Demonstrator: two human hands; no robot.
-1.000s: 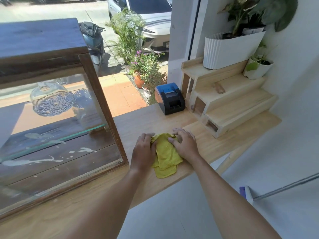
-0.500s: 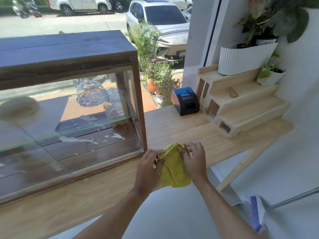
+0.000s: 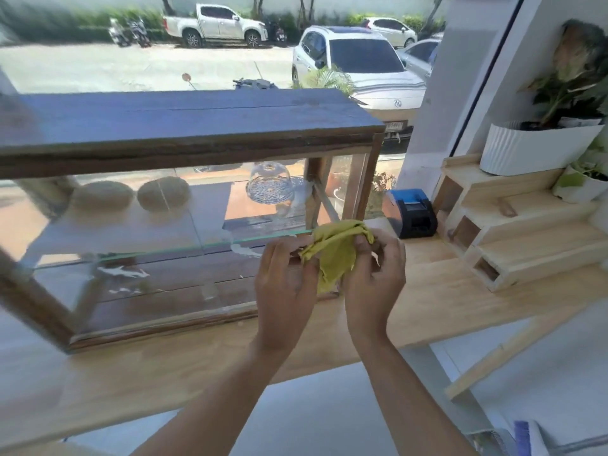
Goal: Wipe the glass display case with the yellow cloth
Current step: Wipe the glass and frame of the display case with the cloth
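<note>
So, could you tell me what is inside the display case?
Inside the case, a glass shelf holds two round tan items and a cut-glass dome. The hands and cloth cover its lower right corner.

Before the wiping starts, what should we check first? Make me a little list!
1. Cloth in hand: ok. The left hand and right hand both grip the yellow cloth.
2. Cloth ready to wipe: not ok. It is bunched up between the fingers, not spread flat.
3. Cloth on the glass: not ok. It is held up in front of the glass display case, not pressed on it.
4. Dirt to wipe: ok. White smears show low down in the case; I cannot tell whether they sit on the glass.
5. Room to move: ok. The black printer stands off to the right of the case.
</note>
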